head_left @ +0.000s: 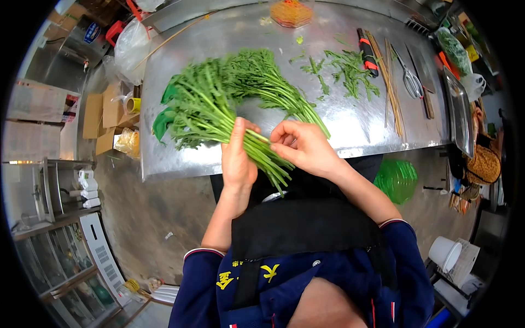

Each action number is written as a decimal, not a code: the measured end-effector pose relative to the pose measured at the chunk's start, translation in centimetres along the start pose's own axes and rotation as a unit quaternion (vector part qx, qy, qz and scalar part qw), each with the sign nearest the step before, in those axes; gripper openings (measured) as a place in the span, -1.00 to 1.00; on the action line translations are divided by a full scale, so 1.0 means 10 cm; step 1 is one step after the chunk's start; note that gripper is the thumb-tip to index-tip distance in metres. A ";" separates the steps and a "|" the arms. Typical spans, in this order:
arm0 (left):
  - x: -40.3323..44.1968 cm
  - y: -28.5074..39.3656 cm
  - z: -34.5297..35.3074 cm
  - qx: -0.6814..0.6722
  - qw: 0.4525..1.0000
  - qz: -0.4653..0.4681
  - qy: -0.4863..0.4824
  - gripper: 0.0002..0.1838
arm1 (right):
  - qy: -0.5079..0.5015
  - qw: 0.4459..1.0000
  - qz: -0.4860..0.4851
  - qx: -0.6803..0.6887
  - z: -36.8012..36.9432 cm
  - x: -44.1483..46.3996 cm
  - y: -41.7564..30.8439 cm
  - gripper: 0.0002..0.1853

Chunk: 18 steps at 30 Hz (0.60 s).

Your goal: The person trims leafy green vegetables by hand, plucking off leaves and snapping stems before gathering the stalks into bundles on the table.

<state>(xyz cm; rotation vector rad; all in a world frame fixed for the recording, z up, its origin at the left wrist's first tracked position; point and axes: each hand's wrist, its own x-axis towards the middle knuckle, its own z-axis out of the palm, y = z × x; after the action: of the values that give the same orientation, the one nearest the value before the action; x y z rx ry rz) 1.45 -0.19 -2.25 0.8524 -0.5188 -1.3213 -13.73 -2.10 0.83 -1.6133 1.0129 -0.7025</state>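
Left hand [239,161] closed around the stems of a bunch of leafy greens [203,101], thumb uppermost; right hand [307,148] with thumb and forefinger drawn together at the same stems, whether pinching one cannot be told. The bunch is held above the near edge of a metal table [350,128], leaves pointing away. Beyond lie a second bunch [273,86], then loose leaves [350,70], thin sticks [386,82] and, near the far edge, an orange net [291,13].
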 end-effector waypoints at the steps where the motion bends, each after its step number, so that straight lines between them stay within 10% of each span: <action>1: 0.01 0.01 0.03 -0.035 0.999 -0.017 0.035 -0.79 | 0.005 0.999 -0.009 0.032 0.04 -0.02 0.05 -0.87; 6: 0.01 0.11 -0.11 -0.124 0.990 -0.067 -0.029 -0.81 | -0.036 0.999 0.022 0.034 -0.04 -0.01 0.34 -0.83; 10: 0.02 0.21 -0.07 -0.075 0.996 -0.029 0.024 -0.81 | 0.184 0.945 0.042 -0.269 -0.48 0.24 0.63 -0.78; 18: 0.02 0.20 -0.09 -0.053 0.998 0.018 0.009 -0.74 | 0.150 0.923 0.129 -0.330 -0.73 0.33 0.66 -0.75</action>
<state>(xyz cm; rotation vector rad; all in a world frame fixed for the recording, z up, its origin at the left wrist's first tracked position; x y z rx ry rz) 3.38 -0.11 -1.27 0.7622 -0.4440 -1.2964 -20.09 -8.90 -3.67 -1.9133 1.7917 -0.4520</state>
